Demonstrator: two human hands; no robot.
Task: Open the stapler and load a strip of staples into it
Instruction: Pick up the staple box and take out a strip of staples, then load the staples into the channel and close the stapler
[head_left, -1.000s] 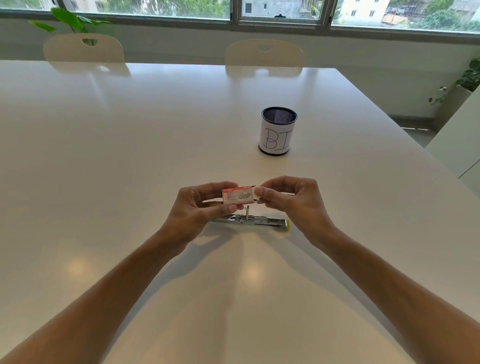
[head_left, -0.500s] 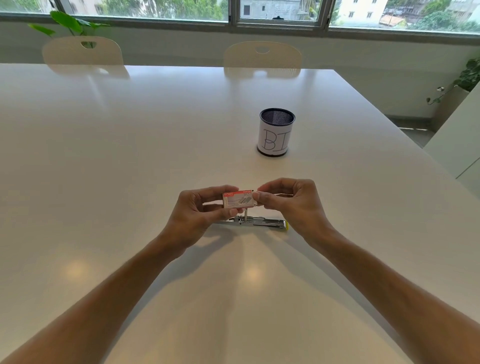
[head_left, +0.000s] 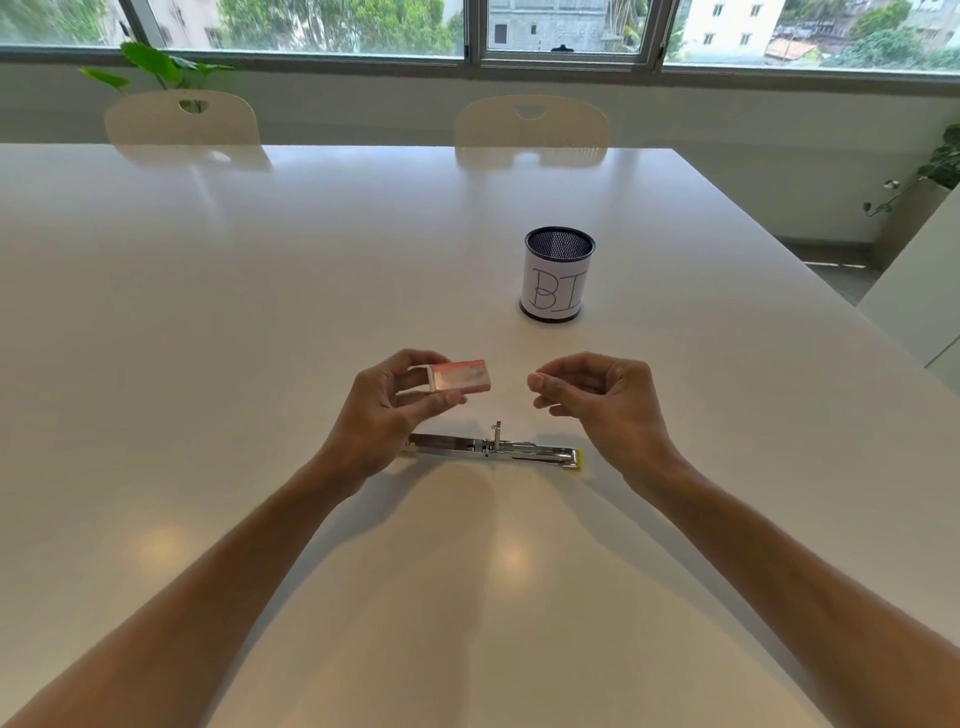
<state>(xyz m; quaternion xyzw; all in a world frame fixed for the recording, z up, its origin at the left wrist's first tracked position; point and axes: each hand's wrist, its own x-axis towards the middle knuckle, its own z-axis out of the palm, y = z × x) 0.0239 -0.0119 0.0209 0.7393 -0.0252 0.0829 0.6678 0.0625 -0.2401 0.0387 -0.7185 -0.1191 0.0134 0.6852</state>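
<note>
Holding staple box (head_left: 460, 376) in left hand (head_left: 387, 410) fingers, stapler (head_left: 493, 451) below

The table (head_left: 260, 364) carries two items. The stapler (head_left: 493, 451) lies flat on it, folded open, lengthwise left to right, near the person. The cup (head_left: 558, 275) stands upright farther back and slightly right of the stapler, well apart from it. Above the stapler, off the table, the left hand (head_left: 387, 410) holds the box (head_left: 460, 375) over the stapler's left end. The right hand (head_left: 597, 395) hangs over the right end, apart from the box. Behind the table's far edge stand two chairs: the left chair (head_left: 182, 122) and the right chair (head_left: 530, 122). Windows (head_left: 332, 26) run behind them.
</note>
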